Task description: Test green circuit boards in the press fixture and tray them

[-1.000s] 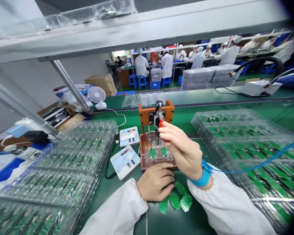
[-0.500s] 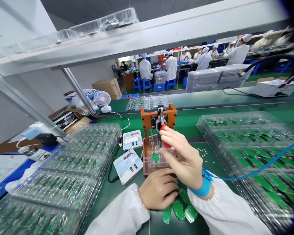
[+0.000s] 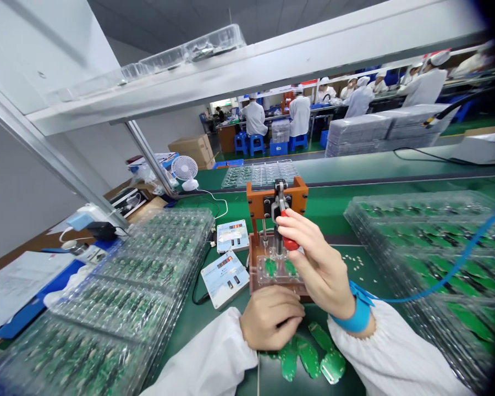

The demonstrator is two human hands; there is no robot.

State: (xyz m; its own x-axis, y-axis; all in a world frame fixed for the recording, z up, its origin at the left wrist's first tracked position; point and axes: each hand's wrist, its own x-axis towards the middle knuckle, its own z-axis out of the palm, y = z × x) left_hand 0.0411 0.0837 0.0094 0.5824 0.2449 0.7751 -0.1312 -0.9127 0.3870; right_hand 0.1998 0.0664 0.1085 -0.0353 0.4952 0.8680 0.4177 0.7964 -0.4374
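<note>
Right hand (image 3: 319, 264) gripped the red handle (image 3: 289, 237) of an orange fixture (image 3: 277, 201), left hand (image 3: 271, 318) curled beside its base, any hold unclear, green circuit boards (image 3: 309, 357) just below on the bench (image 3: 226, 330)

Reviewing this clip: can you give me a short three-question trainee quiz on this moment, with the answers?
1. Which hand grips the red lever handle on the orange clamp fixture?
2. True or false: a blue strap circles the wrist of the right hand.
3. What lies on the bench just beside the left hand?
A. loose green circuit boards
B. a white fan
C. a cardboard box

Key: 1 right hand; 2 true; 3 A
</note>
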